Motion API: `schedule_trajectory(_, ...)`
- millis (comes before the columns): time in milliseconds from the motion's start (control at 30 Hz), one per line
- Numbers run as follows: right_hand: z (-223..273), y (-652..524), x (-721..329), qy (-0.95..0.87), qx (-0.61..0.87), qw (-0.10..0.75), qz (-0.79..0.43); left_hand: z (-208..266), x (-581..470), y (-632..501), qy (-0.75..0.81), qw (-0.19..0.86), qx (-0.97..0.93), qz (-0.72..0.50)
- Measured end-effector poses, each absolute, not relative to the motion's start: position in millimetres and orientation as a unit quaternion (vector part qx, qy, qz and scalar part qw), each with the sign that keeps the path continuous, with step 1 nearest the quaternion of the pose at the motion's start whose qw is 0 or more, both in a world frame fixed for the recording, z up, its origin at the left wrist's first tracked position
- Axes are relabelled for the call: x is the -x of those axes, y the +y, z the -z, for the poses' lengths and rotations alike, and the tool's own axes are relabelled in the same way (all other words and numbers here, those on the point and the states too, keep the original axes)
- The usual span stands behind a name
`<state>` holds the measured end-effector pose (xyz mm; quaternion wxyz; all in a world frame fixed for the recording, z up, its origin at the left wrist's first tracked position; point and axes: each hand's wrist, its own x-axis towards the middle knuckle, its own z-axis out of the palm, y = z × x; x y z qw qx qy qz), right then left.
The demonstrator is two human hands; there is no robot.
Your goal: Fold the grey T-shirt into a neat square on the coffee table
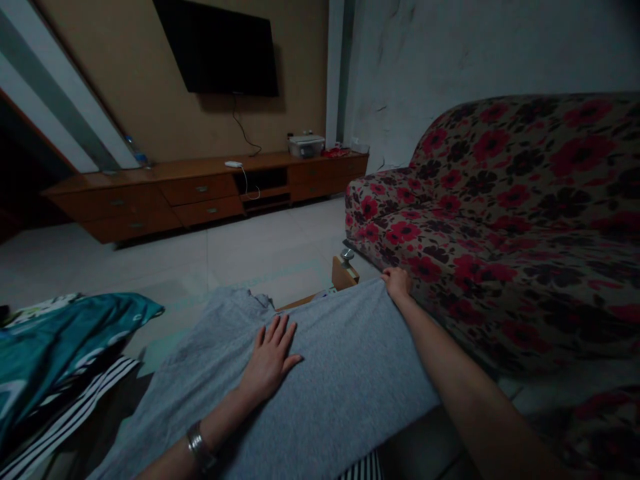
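Observation:
A grey T-shirt [340, 373] lies spread out in front of me, its neckline toward the left. My left hand [270, 357] rests flat on the shirt near its far edge, fingers spread, with a silver bracelet [200, 448] at the wrist. At the far right corner my right hand [398, 283] pinches the shirt's edge between thumb and fingers. Left of the shirt lie a teal garment [95, 333] and a black-and-white striped one [75, 417]. Most of the surface under the shirt is hidden.
A floral-covered sofa [480, 220] stands close on the right. Just beyond the shirt, a brown cardboard flap [344, 272] sticks up beside a small metal object [347, 254]. Across the tiled floor [240, 247] is a long wooden cabinet [200, 193] below a wall-mounted television [230, 50].

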<state>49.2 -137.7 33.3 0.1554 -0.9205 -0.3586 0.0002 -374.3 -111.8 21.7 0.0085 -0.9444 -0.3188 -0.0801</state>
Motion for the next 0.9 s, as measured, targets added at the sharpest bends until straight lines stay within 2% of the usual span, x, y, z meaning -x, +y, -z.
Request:
schedule_trajectory(67,-37,-141,-24,-0.373,0.913,0.162,0.038,-22,375,-111,-0.313,0.011,0.947,0.074)
schedule_trajectory(167,-26,-158,16,-0.499,0.845,0.168,0.094,-21,376,-112,-0.313,0.003,0.947,0.067)
schedule_trajectory(267,0,-192,24,-0.606,0.78,0.13,0.088,-21,377,-113,-0.321,-0.01,0.945,0.066)
schedule_trajectory(367,15,-227,-9,-0.599,0.791,0.094,0.083,-23,380,-115,-0.334,-0.022,0.94,0.068)
schedule_trajectory(467,8,-243,-27,-0.559,0.819,0.075,0.106,-30,384,-125,-0.357,-0.02,0.931,0.076)
schedule_trajectory(567,-10,-240,25,-0.539,0.823,0.096,0.154,-38,388,-150,-0.369,-0.002,0.925,0.086)
schedule_trajectory(633,-17,-237,95,-0.617,0.765,0.123,0.141,-40,391,-174,-0.367,0.006,0.926,0.09)
schedule_trajectory(767,-7,-247,203,-0.76,0.633,0.145,0.042,-35,420,-217,-0.409,0.005,0.908,0.092)
schedule_trajectory(900,24,-277,157,-0.725,0.672,0.133,0.071,-36,503,-237,-0.495,0.006,0.866,0.076)
